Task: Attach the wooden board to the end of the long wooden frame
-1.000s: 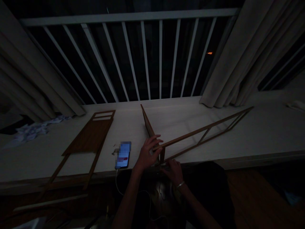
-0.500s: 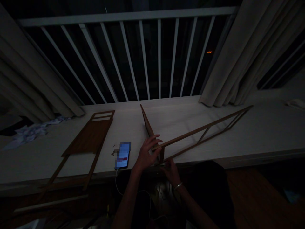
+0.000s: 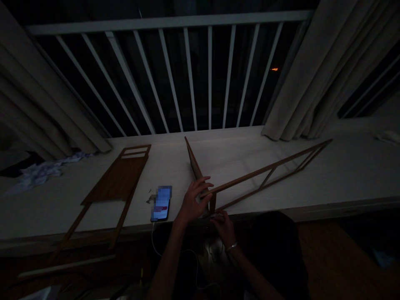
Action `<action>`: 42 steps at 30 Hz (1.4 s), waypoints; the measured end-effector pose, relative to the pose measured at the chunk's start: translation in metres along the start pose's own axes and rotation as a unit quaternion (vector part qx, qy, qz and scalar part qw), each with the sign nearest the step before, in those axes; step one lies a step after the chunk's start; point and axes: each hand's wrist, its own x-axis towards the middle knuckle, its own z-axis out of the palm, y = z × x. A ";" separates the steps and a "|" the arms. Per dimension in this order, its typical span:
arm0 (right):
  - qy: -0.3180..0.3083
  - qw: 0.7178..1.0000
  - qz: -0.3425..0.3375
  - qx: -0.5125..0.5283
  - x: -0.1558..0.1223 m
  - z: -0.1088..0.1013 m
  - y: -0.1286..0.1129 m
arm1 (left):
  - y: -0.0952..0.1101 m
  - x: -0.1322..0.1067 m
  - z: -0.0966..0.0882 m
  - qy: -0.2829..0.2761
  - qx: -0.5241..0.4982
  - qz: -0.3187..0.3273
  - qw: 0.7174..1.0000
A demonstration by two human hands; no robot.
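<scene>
A slim wooden frame [image 3: 250,178] with crossbars stands on its edge on the white sill, slanting away to the right. Its near end meets a narrow upright wooden panel [image 3: 194,160]. My left hand [image 3: 194,201] is closed around that joint, thumb on the near side and fingers over the top. Lower down, at the bottom corner near the sill's edge, my right hand [image 3: 225,230] has its fingertips pinched together; whatever they grip is too small and dark to make out. Left of my hands lies a lit phone [image 3: 162,203] beside several small metal parts [image 3: 149,200].
Another wooden piece with a panel and legs [image 3: 112,179] lies at left, its legs jutting over the sill's edge [image 3: 300,211]. A white cable [image 3: 153,237] hangs from the phone. Behind are white railings [image 3: 209,79] and curtains [image 3: 300,79]; crumpled cloth [image 3: 43,171] lies far left.
My right hand has shifted slightly at the lower corner, its fingers lifting and turning a little. My left hand and the wooden frame stay practically in place.
</scene>
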 end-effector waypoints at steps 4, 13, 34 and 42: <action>-0.006 1.000 -0.003 -0.006 -0.002 0.000 -0.004 | 0.001 0.000 0.000 -0.002 0.000 -0.002 1.000; -0.037 0.999 -0.025 -0.024 -0.004 -0.005 -0.001 | 0.000 0.000 0.001 0.004 0.002 0.000 1.000; 0.010 1.000 0.023 0.012 -0.009 0.006 0.002 | 0.000 0.000 0.000 0.001 0.000 0.000 1.000; -0.073 0.990 -0.065 -0.102 -0.005 -0.006 -0.005 | 0.000 0.001 0.001 0.004 -0.005 0.004 1.000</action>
